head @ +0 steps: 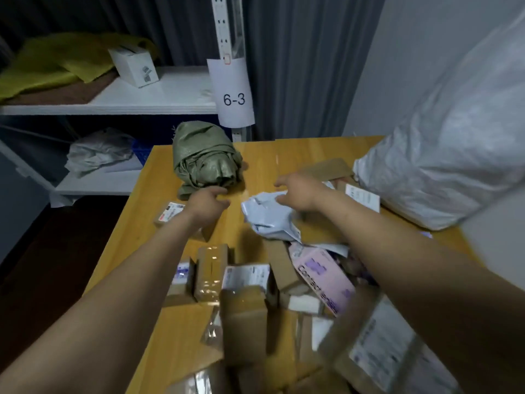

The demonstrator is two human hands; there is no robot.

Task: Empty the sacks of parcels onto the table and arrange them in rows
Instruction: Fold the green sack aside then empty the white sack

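Several cardboard parcels (211, 270) lie in a loose heap on the wooden table (264, 150), with a pink box (324, 275) among them. A crumpled white poly mailer (270, 217) lies in the middle. My left hand (206, 204) reaches over the table just in front of a rolled green sack (206, 156), fingers curled and holding nothing. My right hand (299, 193) hovers over the mailer's far edge with fingers apart. A full white sack (443, 155) stands on the table at the right. A small labelled box (169, 213) lies left of my left wrist.
White shelving (159, 95) stands behind the table, with a white box (133, 66) and yellow cloth (56, 64) on it. A post carries a paper tag reading 6-3 (233, 99). A grey curtain hangs behind. Dark floor lies to the left of the table.
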